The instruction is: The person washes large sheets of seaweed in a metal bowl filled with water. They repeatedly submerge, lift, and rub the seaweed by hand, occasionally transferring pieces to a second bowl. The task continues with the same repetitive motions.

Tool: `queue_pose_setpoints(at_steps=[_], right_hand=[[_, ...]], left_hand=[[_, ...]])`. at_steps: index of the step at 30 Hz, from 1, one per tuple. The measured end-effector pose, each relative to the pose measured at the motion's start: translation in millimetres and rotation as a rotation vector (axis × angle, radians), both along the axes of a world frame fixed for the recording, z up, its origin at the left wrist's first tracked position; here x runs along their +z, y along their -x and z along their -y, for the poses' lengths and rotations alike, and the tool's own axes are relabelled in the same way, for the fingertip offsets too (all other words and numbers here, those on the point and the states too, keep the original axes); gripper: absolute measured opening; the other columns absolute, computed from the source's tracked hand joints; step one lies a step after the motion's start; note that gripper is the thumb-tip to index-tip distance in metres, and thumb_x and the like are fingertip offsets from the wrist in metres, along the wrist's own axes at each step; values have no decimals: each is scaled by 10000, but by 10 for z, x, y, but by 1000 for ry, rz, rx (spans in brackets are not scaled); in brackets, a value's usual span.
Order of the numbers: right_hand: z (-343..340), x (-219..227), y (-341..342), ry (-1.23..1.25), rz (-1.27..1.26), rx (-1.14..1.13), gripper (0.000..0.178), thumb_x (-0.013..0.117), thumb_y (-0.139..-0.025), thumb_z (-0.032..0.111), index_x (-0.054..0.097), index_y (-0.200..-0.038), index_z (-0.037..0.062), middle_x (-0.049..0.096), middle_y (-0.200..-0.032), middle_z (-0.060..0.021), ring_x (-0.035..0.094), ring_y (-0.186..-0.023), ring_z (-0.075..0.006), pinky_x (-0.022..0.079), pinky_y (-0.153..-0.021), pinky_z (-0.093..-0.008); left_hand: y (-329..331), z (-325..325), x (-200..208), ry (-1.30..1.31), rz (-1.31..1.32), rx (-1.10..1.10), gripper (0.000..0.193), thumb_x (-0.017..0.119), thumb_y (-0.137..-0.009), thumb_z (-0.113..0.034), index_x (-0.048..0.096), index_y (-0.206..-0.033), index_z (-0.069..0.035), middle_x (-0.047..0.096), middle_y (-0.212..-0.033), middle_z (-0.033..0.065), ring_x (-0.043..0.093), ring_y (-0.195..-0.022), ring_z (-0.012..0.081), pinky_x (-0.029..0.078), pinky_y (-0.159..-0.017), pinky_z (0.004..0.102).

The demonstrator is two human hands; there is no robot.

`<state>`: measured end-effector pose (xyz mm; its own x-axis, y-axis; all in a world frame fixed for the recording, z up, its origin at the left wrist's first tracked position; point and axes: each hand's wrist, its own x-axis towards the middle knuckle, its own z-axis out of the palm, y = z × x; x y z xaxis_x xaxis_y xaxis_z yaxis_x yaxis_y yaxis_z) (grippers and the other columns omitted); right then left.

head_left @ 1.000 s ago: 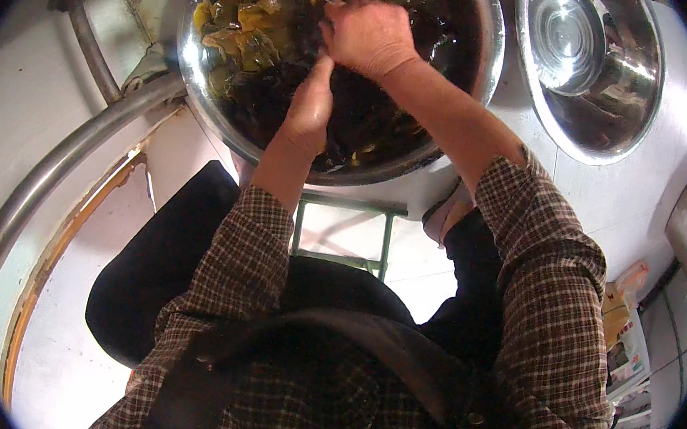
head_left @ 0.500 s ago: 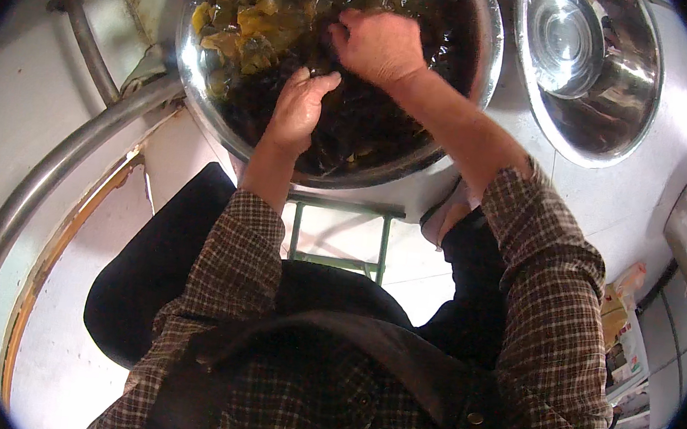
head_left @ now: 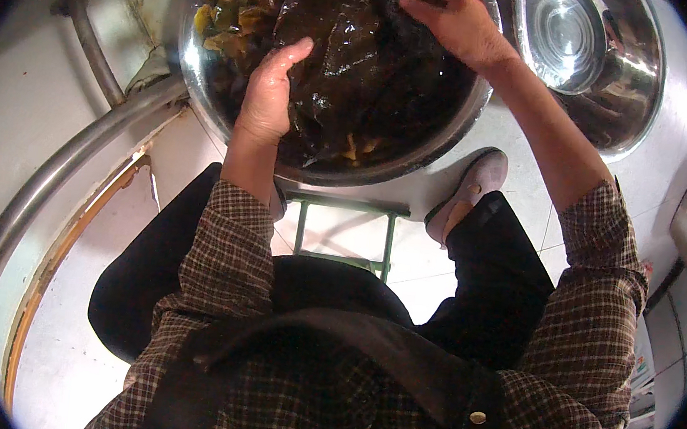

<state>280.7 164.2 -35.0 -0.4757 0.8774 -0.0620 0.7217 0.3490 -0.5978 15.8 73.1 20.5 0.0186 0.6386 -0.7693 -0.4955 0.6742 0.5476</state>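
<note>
A wide metal basin (head_left: 480, 112) holds dark, wet brown sheets that look like kelp (head_left: 352, 56), with yellowish-brown pieces (head_left: 232, 2) along its left side. At the basin's left half, my left hand (head_left: 268, 93) rests against the edge of a broad, glossy sheet. Its thumb stands apart from the fingers, which are partly hidden. Over the right side, my right hand (head_left: 459, 27) is closed on a dark, rough-textured scouring pad (head_left: 405, 27), pressed to the wet surface. The pad's lower part blends into the dark sheets.
Right of the basin stands another metal basin (head_left: 637, 86) with a clear round bowl (head_left: 559, 36) in it. A bent metal pipe (head_left: 37, 182) runs along the left. Below the near rim is a green metal frame (head_left: 349, 204), with my shoe (head_left: 481, 179) beside it.
My right hand has moved right, away from my left hand, and the dark pad now shows in it. My left hand has shifted slightly left. A broad glossy sheet now lies spread between them.
</note>
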Motion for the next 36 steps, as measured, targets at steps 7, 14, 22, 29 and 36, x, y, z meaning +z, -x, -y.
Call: queue_pose_setpoints(at_steps=[7, 14, 22, 29, 36], right_hand=[[412, 310, -72, 440, -111, -271, 468, 632, -905, 493, 717, -1119, 85, 719, -1044, -193, 676, -1027, -376, 520, -948, -419], [501, 589, 14, 665, -275, -610, 512, 675, -930, 461, 674, -1208, 31, 704, -1042, -161, 685, -970, -253, 520, -932, -335], [423, 432, 168, 514, -336, -589, 509, 720, -887, 428, 683, -1164, 3, 722, -1069, -190, 695, -1008, -314, 525, -929, -388], [699, 565, 917, -82, -325, -58, 278, 724, -839, 337, 649, -916, 81, 664, -906, -137, 657, -911, -348, 556, -792, -440], [477, 65, 636, -184, 226, 8, 232, 647, -903, 327, 639, -914, 95, 685, -893, -126, 680, -876, -324, 553, -764, -436]], left_hand=[[-112, -11, 23, -44, -607, -810, 604, 854, -707, -409, 730, -1076, 54, 734, -1035, 196, 686, -1011, 271, 501, -916, 349], [-21, -20, -3, 54, -225, -155, 321, 749, -838, -132, 697, -1125, 1, 724, -1044, 109, 690, -928, 250, 554, -838, 381], [99, 23, -306, 90, -216, 129, 321, 599, -914, -117, 644, -1209, 2, 696, -1097, 128, 682, -968, 295, 574, -850, 453], [66, 77, -513, 155, 226, 227, 279, 516, -951, -223, 636, -1111, -29, 692, -1021, 114, 679, -894, 270, 573, -801, 435], [-127, 56, -274, 197, 124, 138, 254, 590, -933, -237, 658, -1031, -12, 703, -943, 89, 687, -838, 234, 575, -774, 375]])
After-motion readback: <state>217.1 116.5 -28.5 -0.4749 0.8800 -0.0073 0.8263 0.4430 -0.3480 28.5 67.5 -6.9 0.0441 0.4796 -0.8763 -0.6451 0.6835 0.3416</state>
